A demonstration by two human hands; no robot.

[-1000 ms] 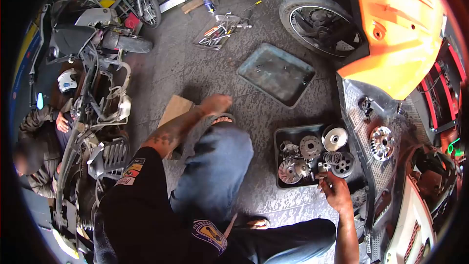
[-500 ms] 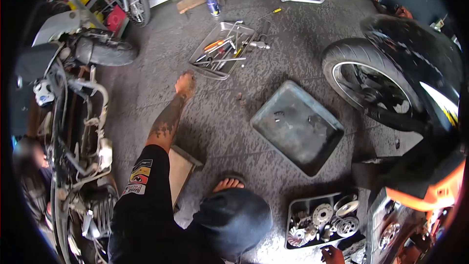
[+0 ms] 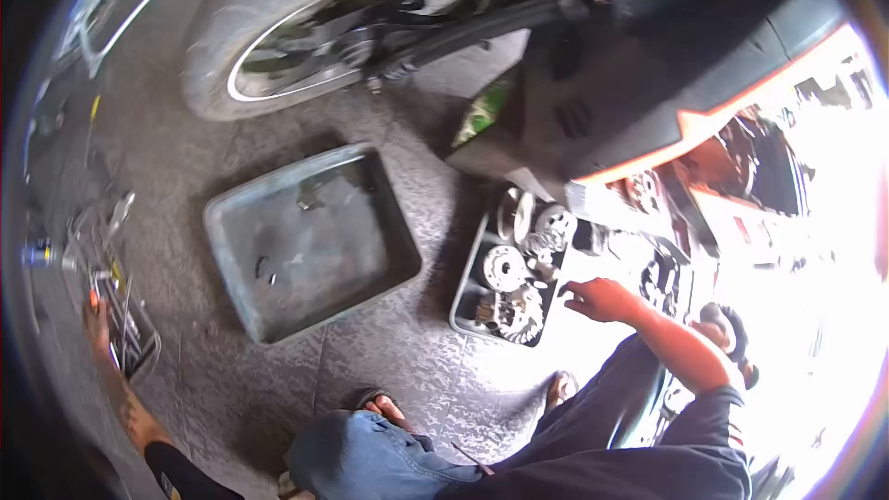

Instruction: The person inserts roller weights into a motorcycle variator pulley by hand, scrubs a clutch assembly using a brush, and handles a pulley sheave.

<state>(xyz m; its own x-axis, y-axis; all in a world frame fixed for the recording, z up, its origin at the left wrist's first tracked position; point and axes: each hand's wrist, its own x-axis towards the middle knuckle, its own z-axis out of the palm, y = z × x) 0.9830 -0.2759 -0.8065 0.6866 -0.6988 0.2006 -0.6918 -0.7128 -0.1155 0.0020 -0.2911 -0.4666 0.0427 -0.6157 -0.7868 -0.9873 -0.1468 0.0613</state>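
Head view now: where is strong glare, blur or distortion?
Head view: white glare washes out much of the right side, beyond the bare right hand; head view: lens distortion bends the outer scene, and the bare left hand looks soft.

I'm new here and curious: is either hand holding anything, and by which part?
It cannot be told: the left hand is at the tool tray, by an orange handle, and the right hand beside the parts tray, both too unclear.

"What's the floor like?"
"Grey and mottled, with thin straight seams across it."
"And the light?"
"White glare floods the right side and whitens patches of floor nearby; the left is dimmer."
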